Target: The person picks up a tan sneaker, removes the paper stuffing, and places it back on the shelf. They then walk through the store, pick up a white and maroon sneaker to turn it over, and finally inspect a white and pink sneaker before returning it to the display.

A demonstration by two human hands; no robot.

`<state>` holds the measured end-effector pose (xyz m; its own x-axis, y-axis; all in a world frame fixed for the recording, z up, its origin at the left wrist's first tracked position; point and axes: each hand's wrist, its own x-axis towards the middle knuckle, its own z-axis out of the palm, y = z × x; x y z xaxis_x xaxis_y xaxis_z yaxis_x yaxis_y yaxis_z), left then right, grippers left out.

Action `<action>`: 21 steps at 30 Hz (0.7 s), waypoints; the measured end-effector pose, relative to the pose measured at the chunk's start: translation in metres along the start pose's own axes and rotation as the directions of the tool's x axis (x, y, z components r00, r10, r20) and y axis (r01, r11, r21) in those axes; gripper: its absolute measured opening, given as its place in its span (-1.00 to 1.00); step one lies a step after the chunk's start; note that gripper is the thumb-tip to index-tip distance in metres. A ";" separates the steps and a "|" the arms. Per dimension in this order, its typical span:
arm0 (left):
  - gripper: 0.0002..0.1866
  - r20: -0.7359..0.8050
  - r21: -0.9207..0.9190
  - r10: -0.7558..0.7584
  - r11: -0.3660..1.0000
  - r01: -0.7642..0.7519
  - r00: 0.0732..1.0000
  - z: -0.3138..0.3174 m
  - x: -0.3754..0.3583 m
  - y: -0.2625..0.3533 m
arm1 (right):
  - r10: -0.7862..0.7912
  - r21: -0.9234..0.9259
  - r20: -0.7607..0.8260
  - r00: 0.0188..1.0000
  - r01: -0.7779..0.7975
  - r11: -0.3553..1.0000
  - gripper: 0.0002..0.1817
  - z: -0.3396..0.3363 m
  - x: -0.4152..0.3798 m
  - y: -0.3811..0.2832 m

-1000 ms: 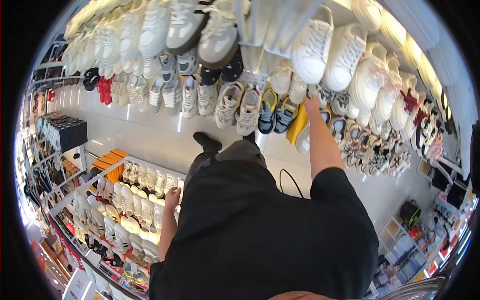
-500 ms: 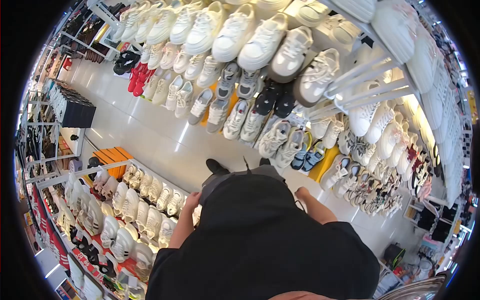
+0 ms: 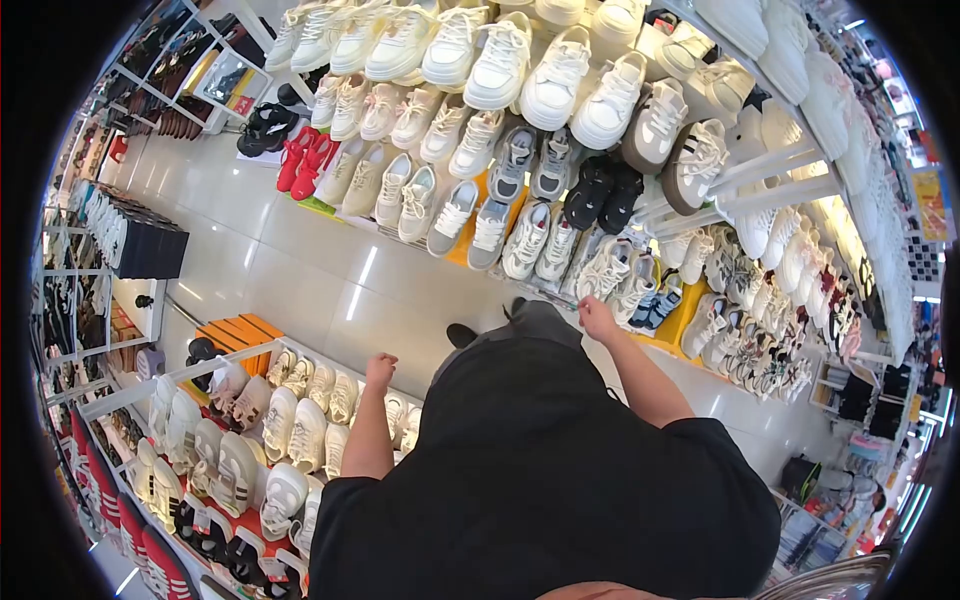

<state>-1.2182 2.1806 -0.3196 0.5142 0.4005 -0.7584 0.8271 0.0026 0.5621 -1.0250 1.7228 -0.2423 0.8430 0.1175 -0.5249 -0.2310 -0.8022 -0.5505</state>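
Observation:
My left hand hangs in front of me on the left, over the tiled floor beside the near rack. Its fingers are curled in and I see nothing in them. My right hand is raised forward, also with curled fingers and nothing visible in them. In the view it lies just below a cream chunky sneaker on the lowest row of the far display; whether it touches anything there is doubtful, as it appears to be in mid-air. Nearest the left hand is a white sneaker on the near rack.
White sneakers fill the upper shelf ahead, with red shoes at its lower left end. Stacked shoeboxes and an orange slatted crate stand left. Shiny floor tiles run between the racks.
Both hands have swung forward from beside my body, the right one higher. The view has shifted, so the far shelf appears further right, and my feet have changed position.

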 end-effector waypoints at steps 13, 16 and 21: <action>-0.65 0.029 0.018 -0.038 0.999 0.037 0.999 -0.006 -0.061 -0.083 | 0.216 -0.590 0.499 0.839 0.146 0.794 -0.82 0.065 0.034 0.043; -0.57 -0.007 0.268 -0.167 0.950 0.162 0.986 -0.005 0.002 -0.189 | 0.000 -0.585 0.512 0.859 0.348 0.733 -0.82 0.088 0.090 0.003; -0.52 -0.029 0.084 -0.135 0.987 0.137 0.990 -0.066 0.006 -0.138 | -0.102 -0.278 0.459 0.883 0.252 0.927 -0.86 0.109 0.169 -0.126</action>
<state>-1.3441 2.2427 -0.3800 0.3911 0.4230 -0.8174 0.9057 -0.0194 0.4234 -0.9063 1.9079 -0.3326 0.5445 0.4541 -0.7052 0.1333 -0.8769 -0.4618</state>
